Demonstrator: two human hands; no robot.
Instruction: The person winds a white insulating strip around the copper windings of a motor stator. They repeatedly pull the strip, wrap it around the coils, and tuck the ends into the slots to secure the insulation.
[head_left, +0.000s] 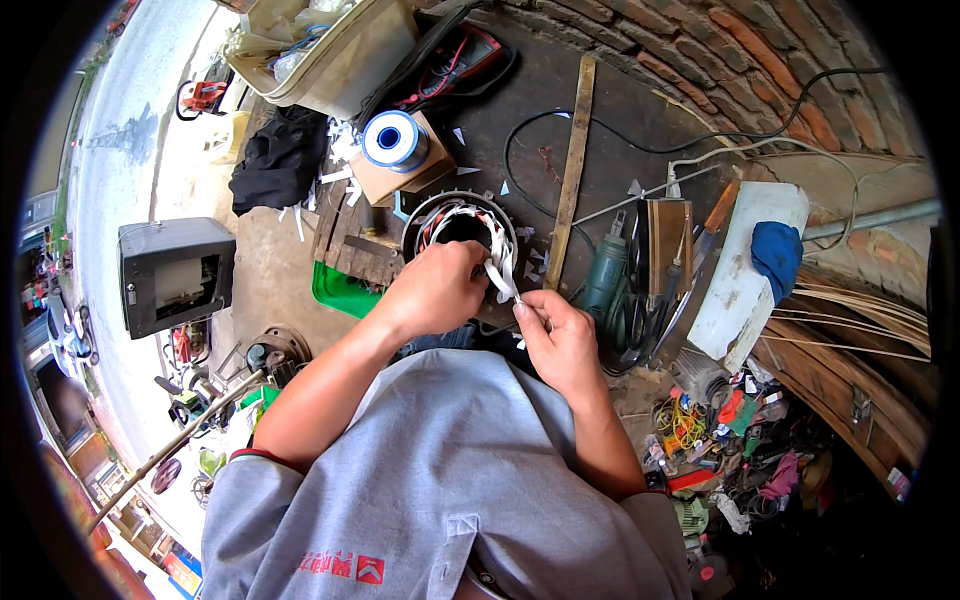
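Note:
A round motor stator [408, 232] stands in front of me, with white-wrapped and red windings [432, 226] inside its rim. My left hand [436, 292] reaches over its near side, fingers curled against the winding; what they grip is hidden under the hand. A white strip [499, 281] loops from the winding down toward my right hand [562, 335]. That hand sits just right of the stator, thumb and forefinger pinched on the strip's end.
Behind the stator a spool [394, 140] rests on a cardboard box [425, 165]. A wooden stick [572, 165] lies across the dark bench. To the right are a green power tool [603, 272] and a white board [745, 270] with a blue cloth [777, 258]. A green tray [340, 288] is at left.

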